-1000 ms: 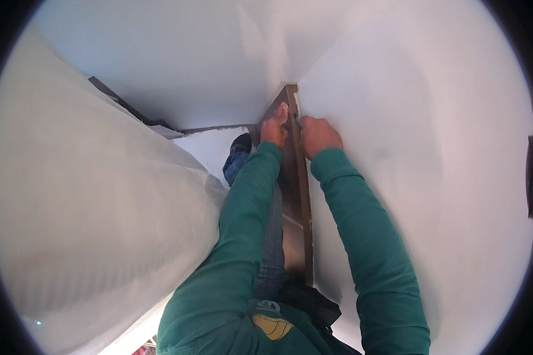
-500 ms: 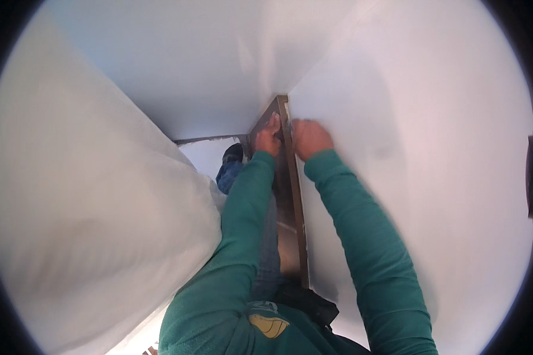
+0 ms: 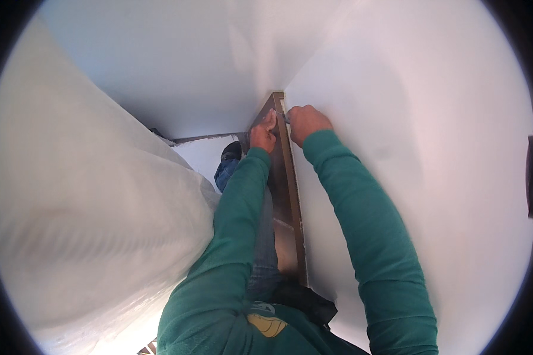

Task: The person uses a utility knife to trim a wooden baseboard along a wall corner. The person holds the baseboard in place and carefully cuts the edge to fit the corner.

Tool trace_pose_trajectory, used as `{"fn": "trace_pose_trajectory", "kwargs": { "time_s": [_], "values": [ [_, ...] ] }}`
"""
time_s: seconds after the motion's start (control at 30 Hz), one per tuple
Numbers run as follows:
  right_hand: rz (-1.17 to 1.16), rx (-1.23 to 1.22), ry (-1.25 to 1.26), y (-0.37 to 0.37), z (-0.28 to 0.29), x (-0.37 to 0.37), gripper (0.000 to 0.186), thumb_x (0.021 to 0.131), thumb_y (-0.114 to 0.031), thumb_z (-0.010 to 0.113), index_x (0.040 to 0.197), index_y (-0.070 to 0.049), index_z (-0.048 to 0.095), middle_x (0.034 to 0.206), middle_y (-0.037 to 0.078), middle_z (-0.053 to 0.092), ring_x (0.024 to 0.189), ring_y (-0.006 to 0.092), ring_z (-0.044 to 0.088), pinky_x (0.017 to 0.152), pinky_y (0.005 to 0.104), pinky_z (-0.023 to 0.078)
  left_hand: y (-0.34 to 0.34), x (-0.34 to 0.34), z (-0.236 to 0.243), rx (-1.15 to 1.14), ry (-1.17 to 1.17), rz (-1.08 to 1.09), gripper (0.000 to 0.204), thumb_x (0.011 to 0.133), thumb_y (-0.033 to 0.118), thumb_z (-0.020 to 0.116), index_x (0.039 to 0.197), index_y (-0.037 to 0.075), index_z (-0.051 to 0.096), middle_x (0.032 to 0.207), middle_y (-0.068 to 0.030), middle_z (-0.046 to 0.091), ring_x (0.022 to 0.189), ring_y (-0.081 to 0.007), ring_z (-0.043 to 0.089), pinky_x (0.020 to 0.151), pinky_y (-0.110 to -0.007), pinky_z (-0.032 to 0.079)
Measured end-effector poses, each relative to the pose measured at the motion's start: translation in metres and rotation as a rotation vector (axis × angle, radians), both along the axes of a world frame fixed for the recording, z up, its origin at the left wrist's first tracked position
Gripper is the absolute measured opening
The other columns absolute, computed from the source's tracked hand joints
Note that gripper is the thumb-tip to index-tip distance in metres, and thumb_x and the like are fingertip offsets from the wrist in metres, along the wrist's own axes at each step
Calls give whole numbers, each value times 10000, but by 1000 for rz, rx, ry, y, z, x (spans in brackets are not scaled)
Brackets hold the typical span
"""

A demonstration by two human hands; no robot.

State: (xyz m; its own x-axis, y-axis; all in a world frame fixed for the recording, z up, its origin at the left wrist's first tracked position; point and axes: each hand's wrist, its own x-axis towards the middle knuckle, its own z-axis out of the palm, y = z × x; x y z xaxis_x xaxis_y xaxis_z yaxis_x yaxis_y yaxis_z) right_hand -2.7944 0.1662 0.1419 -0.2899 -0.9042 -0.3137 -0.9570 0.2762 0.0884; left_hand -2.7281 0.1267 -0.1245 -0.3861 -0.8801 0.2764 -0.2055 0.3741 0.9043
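A long brown trim board (image 3: 292,204) runs along the base of the white wall at my right, its narrow top edge facing me. At its far end my left hand (image 3: 263,132) is on the board's left side, index finger and thumb stretched toward the top edge, the others curled. A thin thing shows at its fingertips, too small to name. Across the edge, my right hand (image 3: 308,124) is closed against the wall on a small greyish thing (image 3: 287,118), mostly hidden in the fist. Its end reaches the gap between board and wall.
A pale translucent sheet (image 3: 100,207) bulges in close at my left arm. A white wall (image 3: 177,65) stands ahead, meeting the right wall (image 3: 456,148) in a corner. My dark shoe (image 3: 231,150) is on the white floor patch (image 3: 202,155). A black pouch (image 3: 305,302) hangs at my waist.
My right hand has moved slightly up and left and turned, showing more of the small greyish thing. My left hand has shifted slightly left and up along the board.
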Motion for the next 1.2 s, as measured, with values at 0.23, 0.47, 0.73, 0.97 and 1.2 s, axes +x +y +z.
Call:
{"fn": "trace_pose_trajectory", "kwargs": {
  "time_s": [0.23, 0.47, 0.73, 0.97, 1.2],
  "values": [
    [-62, -11, -16, 25, -30, 0, 219, 982, -163, 558, 1118, -82, 710, 1060, 231, 723, 985, 414, 723, 859, 515, 597, 1, 1, -1, 20, -23, -15, 875, 740, -164, 533, 1513, 246, 499, 1539, -118, 501, 1353, -422, 521, 1171, -432, 440],
    [-87, -48, -5, 33, -31, 9, 258, 1008, -191, 520, 1053, -71, 744, 1062, 195, 744, 976, 390, 737, 853, 507, 602, 1, 4, 1, -47, -177, -24, 890, 750, -137, 549, 1547, 235, 412, 1561, -112, 476, 1315, -445, 548, 1136, -447, 478],
    [-92, -72, -44, 33, -51, 3, 250, 990, -183, 560, 1176, -122, 715, 1053, 226, 728, 954, 407, 723, 864, 517, 589, -7, 0, -11, -49, -180, -7, 856, 754, -103, 564, 1529, 241, 443, 1560, -105, 485, 1345, -480, 506, 1139, -488, 469],
    [-15, -103, -5, 17, -27, -7, 222, 926, -172, 669, 1126, -106, 739, 1054, 210, 736, 959, 399, 726, 881, 498, 592, 5, -7, -6, -50, -87, 23, 818, 765, -109, 554, 1511, 221, 491, 1548, -98, 505, 1358, -478, 498, 1152, -477, 457],
    [-56, -23, 27, 13, 1, 4, 183, 906, -109, 669, 1066, -66, 747, 1049, 209, 743, 981, 387, 732, 889, 487, 600, 16, -3, 11, 38, -26, 41, 822, 763, -153, 534, 1489, 234, 537, 1559, -75, 484, 1355, -377, 535, 1174, -414, 439]
  ]
}}
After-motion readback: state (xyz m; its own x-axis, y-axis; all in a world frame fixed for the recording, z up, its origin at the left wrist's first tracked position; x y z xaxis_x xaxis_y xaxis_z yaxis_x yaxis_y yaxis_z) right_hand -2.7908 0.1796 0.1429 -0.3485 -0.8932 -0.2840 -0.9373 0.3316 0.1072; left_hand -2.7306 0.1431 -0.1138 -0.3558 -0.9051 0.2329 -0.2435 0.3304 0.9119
